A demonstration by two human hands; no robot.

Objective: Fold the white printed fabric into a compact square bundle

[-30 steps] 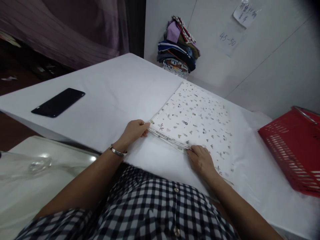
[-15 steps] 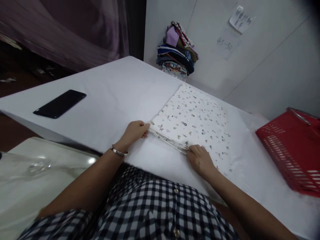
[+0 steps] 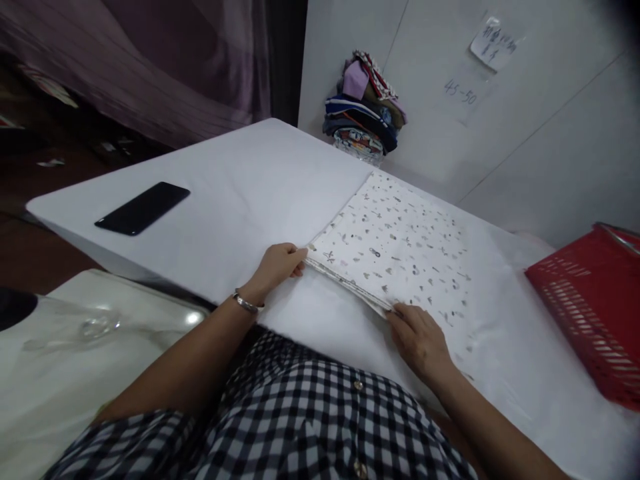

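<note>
A white cloth (image 3: 400, 240) with small printed motifs lies folded in layers on the white table, its near edge facing me. At the near left corner, my left hand (image 3: 281, 267) pinches the layers between thumb and fingers. Farther right along that same edge, my right hand (image 3: 419, 337) is closed on the cloth, with its fingertips on the top and the thumb partly hidden. Between the two hands the stacked layers show as a straight, slightly lifted edge.
On the table's left part lies a black phone (image 3: 143, 208). A red plastic basket (image 3: 590, 307) stands at the right. Folded clothes (image 3: 365, 107) are piled against the wall beyond the white table (image 3: 240, 173). A pale surface with clear plastic (image 3: 95, 327) is at lower left.
My right hand has slid a little to the right along the cloth's near edge, and the edge looks straighter. The left hand keeps its corner. The whole view has shifted slightly.
</note>
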